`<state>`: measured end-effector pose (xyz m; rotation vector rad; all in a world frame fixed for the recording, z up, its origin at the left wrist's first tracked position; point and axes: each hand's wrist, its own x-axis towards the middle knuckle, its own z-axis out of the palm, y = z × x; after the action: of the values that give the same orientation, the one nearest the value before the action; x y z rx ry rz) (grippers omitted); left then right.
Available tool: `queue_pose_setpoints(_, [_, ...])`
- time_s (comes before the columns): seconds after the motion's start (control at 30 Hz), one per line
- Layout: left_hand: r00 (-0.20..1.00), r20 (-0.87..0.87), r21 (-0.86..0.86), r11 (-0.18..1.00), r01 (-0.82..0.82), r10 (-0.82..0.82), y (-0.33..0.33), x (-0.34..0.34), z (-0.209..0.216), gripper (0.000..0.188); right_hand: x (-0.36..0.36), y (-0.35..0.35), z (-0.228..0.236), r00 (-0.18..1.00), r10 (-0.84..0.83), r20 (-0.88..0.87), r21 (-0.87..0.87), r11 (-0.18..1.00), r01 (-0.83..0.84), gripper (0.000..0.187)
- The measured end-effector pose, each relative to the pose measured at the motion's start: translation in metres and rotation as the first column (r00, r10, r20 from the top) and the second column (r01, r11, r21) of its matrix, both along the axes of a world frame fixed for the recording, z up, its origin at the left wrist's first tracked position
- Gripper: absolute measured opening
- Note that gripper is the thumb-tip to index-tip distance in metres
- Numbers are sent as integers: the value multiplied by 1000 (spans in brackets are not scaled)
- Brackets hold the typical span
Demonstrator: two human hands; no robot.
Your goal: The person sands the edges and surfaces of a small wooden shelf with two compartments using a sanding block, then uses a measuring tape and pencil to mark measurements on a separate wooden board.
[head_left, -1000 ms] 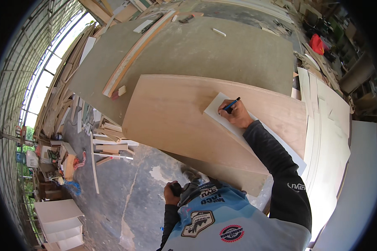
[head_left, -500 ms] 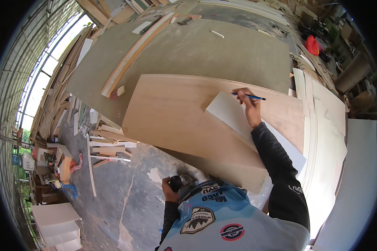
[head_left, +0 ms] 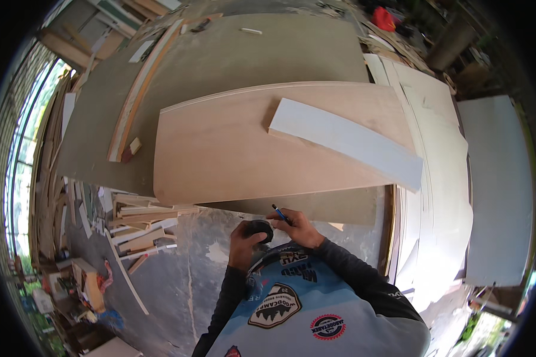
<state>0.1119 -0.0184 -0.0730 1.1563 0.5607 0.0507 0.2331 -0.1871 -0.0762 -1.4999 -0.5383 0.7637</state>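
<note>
Off the near edge of the board [head_left: 220, 149], the right hand [head_left: 304, 229] grips a pen [head_left: 281, 215], slanting toward the board's far-left corner; the left hand [head_left: 241, 244] clasps a black object [head_left: 259, 229].

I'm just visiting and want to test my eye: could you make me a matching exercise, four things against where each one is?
Things
1. Pen
2. Black thing
3. White board
4. White stick

Places
A. Slantwise on the brown panel
B. In the right hand
C. Beyond the panel, on the large sheet
D. In the left hand

Pairs: 1-B; 2-D; 3-A; 4-C
</note>
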Motion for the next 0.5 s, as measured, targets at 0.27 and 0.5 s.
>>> queue_pose_setpoints(0.27, [958,-97,-87,961,263,-271,23,-13,-35,44,-43,-10,-25,936,73,-344,56,997,-57,44])
queue_pose_setpoints(0.5, [854,-155,-96,868,488,-497,7,-10,-53,40,-100,-35,-39,842,-208,-498,56,961,270,40])
